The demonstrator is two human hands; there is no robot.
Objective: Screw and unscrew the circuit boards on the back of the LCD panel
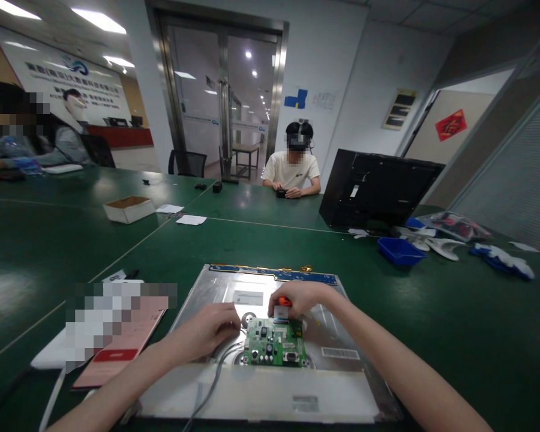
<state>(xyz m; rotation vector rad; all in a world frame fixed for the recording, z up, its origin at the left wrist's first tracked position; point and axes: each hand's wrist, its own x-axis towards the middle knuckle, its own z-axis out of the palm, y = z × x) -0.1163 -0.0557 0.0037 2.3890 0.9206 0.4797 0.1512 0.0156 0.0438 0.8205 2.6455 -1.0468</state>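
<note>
A flat metal display panel [198, 336] lies back side up on the table in front of me. On it sits a green circuit board [276, 345], with a white ribbon cable [281, 312] at its far edge. My right hand [297, 298] is closed around an orange-handled tool [285, 301] beside that ribbon; the tool's working end is hidden. Just left of the board is my left hand [218, 324], its fingers curled together near the board's edge. What they pinch, if anything, cannot be made out. A grey cable [216, 375] runs from the board's left side towards me.
Left of the panel lie a pink booklet [130, 345] and a white item, partly blurred. A white box [129, 210] stands farther left. To the right are a black monitor [378, 189], a blue tray [400, 251] and gloves [501, 259]. A person [293, 165] sits opposite.
</note>
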